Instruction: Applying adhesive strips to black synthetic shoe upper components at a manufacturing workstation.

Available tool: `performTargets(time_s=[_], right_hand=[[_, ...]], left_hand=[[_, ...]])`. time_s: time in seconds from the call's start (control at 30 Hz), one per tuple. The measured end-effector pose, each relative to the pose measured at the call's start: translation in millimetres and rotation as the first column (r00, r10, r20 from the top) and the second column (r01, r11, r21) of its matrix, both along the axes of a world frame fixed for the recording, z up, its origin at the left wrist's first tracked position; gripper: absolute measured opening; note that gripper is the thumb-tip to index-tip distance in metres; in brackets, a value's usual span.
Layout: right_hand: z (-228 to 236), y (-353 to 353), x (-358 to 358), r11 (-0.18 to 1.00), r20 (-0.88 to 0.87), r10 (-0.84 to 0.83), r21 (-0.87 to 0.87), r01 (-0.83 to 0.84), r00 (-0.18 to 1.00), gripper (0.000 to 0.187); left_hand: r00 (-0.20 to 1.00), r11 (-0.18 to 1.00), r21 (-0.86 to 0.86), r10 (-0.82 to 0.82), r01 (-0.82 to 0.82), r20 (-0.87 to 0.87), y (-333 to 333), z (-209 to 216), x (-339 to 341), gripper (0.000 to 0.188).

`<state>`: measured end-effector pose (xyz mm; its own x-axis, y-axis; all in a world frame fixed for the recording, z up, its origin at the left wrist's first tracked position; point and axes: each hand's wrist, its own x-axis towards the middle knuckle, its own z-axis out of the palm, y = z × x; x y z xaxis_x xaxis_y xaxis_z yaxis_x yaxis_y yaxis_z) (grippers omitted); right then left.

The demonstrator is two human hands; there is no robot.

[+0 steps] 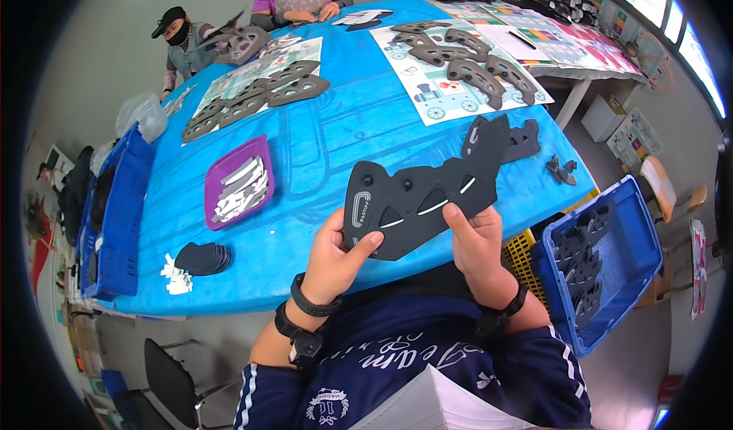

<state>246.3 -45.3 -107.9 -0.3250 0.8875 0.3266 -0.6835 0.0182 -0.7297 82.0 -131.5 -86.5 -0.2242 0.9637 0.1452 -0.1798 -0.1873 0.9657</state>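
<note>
I hold a black shaped panel [416, 208] between my two hands, above the near edge of the blue-covered worktop [309, 201]. My left hand [332, 253] pinches its lower left end, with the thumb flat on the face and the fingers mostly hidden behind. My right hand [479, 254] grips the lower edge farther along, its thumb also on the face. The panel has scalloped upper edges, round dark studs, textured patches and white slivers beside them, and it slants up toward the right.

Just behind its right end lies another dark piece [525, 141], and near that are some small black pieces [561, 172] close to the worktop's right edge. To my left sits a purple tray [209, 193] of white strips [243, 187]; nearer me, a stack of dark rounded pieces [201, 258] is beside some white scraps [177, 276]. Farther off, grey panels [467, 69] rest on a patterned sheet [435, 108], and more grey ones [259, 98] lie across to the left.

Low on my right, a blue crate [647, 250] holds black pieces [580, 258]. Across from me are a person in a cap [182, 48] and a person in a purple top [301, 1].
</note>
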Motion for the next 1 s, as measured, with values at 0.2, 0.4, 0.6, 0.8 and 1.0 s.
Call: performTargets(time_s=[0.2,0.4,0.6,0.8,1.0], right_hand=[[25,50,34,0.937,0.273,-0.348,0.131,0.324,0.897,0.03],[-1,171,113,0.818,0.791,-0.474,0.233,0.526,0.387,0.057],[61,175,100,0.685,0.63,-0.645,0.727,0.038,-0.433,0.063],[87,210,101,0.684,0.656,-0.729,0.709,-0.17,-0.196,0.024],[61,142,55,0.638,0.699,-0.71,0.588,-0.498,-0.084,0.027]], left_hand=[[0.984,0.998,0.056,0.048,-0.039,-0.173,15,-6,-8,0.031],[0.961,0.941,0.236,0.266,-0.242,-0.074,17,14,-30,0.041],[0.92,0.912,0.208,0.379,-0.352,-0.103,7,-10,-59,0.041],[0.909,0.916,0.12,0.397,-0.383,-0.129,4,-28,-69,0.039],[0.932,0.938,0.144,0.335,-0.316,-0.14,-4,-34,-64,0.039]])
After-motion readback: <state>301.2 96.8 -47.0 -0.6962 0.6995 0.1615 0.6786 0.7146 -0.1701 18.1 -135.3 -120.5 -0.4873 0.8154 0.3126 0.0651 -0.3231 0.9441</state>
